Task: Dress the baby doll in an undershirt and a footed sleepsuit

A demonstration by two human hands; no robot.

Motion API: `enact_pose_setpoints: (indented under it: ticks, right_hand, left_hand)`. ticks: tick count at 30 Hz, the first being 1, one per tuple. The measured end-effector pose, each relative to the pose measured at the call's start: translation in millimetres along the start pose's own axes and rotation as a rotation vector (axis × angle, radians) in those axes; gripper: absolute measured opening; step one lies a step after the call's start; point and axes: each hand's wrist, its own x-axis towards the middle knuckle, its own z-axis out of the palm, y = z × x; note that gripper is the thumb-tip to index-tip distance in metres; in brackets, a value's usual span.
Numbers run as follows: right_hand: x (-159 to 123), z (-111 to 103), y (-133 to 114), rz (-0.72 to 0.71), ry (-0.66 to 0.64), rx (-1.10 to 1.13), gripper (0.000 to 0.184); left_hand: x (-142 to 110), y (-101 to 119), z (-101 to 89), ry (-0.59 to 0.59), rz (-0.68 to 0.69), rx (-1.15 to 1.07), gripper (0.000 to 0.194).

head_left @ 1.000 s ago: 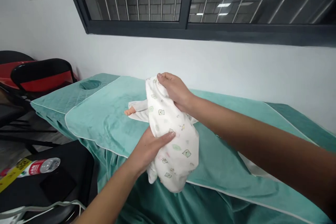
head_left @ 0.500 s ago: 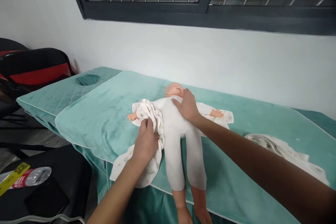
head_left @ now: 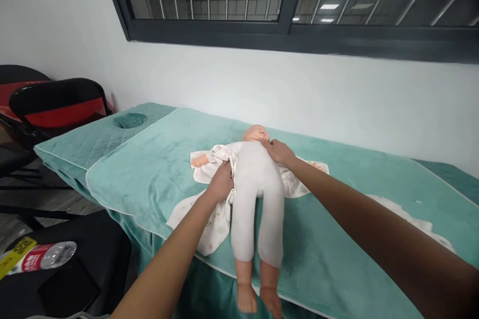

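A baby doll point(head_left: 256, 194) in a plain white bodysuit lies on its back on a teal-covered table point(head_left: 149, 169), head toward the wall, bare feet over the near edge. An opened white printed garment point(head_left: 209, 219) is spread under it, one sleeve still on the doll's arm at the left. My left hand point(head_left: 221, 183) is closed on the garment's edge at the doll's side. My right hand point(head_left: 279, 152) rests by the doll's neck and shoulder, fingers curled on the cloth there.
Another white printed cloth point(head_left: 407, 217) lies on the table to the right. Black and red chairs point(head_left: 56, 104) stand at the left. A plastic bottle with a red label point(head_left: 47, 255) lies on a black surface at the lower left. A white wall and barred window are behind.
One second ago both hands held the clothed doll up. It now lies on its back with the garment opened; my left hand has moved up its side and my right to its shoulder.
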Motion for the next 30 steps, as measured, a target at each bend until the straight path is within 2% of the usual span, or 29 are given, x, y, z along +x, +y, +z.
enact_pose_setpoints:
  ticks: [3,7,8,9,10,13,16,18,21,24,30]
  right_hand:
    - [4.5,-4.5,9.0,-0.009,-0.067,0.006,0.079]
    - [14.8,-11.7,17.9,-0.023,-0.194,0.082,0.081]
    - [18.2,-14.3,19.9,-0.022,-0.226,0.105,0.082]
    - [21.9,-16.9,22.1,-0.021,-0.255,0.123,0.083]
    - [25.8,-19.4,24.5,-0.019,-0.291,0.146,0.083]
    - [38.8,-22.7,33.8,0.023,-0.496,0.318,0.073]
    - [50.1,-16.4,43.5,0.054,-0.742,0.658,0.053]
    - [54.2,-9.8,47.7,0.038,-0.802,0.804,0.044]
    - [53.0,-5.5,48.9,0.016,-0.84,0.869,0.038]
    - [42.3,-12.0,46.3,-0.026,-0.913,0.93,0.036]
    - [11.9,-43.1,47.4,-0.143,-0.873,0.981,0.047]
  left_hand:
    - [-1.0,5.1,-9.4,0.09,-0.071,0.039,0.044]
    - [-35.4,36.5,-17.8,0.395,-0.118,0.126,0.043]
    - [-49.3,46.1,-18.0,0.382,-0.106,0.112,0.038]
    - [-63.9,54.6,-17.5,0.301,-0.131,0.082,0.035]
    - [-78.4,61.3,-16.4,0.203,-0.194,0.046,0.034]
    - [-111.4,66.8,-11.2,0.054,-0.431,-0.099,0.036]
    - [-121.1,58.6,-3.3,-0.103,-0.558,-0.369,0.043]
    - [-118.6,54.6,3.9,-0.162,-0.624,-0.56,0.049]
    - [-113.7,57.9,15.8,-0.138,-0.762,-0.869,0.056]
    - [-113.3,69.0,23.3,-0.074,-0.856,-1.123,0.058]
    - [-107.1,95.1,18.8,-0.058,-0.865,-1.263,0.051]
